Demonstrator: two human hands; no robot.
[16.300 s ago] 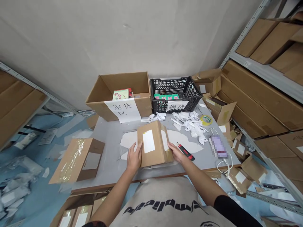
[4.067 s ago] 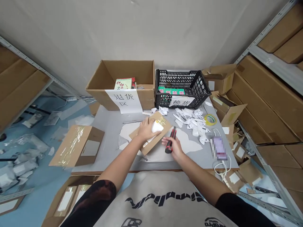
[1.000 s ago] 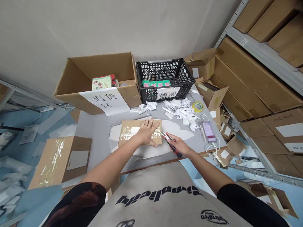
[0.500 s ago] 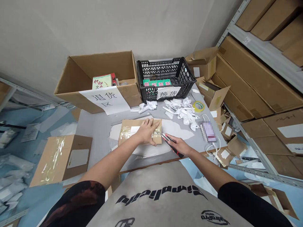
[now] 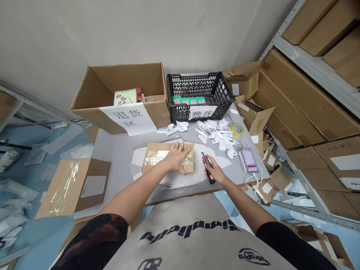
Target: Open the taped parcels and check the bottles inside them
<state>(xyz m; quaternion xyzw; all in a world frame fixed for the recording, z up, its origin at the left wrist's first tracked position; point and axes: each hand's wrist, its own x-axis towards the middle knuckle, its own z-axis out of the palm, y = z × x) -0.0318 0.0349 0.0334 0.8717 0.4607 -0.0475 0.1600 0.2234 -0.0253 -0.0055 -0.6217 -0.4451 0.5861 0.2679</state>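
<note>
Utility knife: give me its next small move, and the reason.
Probably bring the utility knife to the tape on the right end of the small carton: the right hand holds it beside that end, tip apart from the carton, while the left hand lies spread on top.

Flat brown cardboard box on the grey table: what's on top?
On the box: the left hand, a white paper label and shiny translucent tape. The hand covers part of the label and the box's top, so what lies beneath it cannot be seen.
</note>
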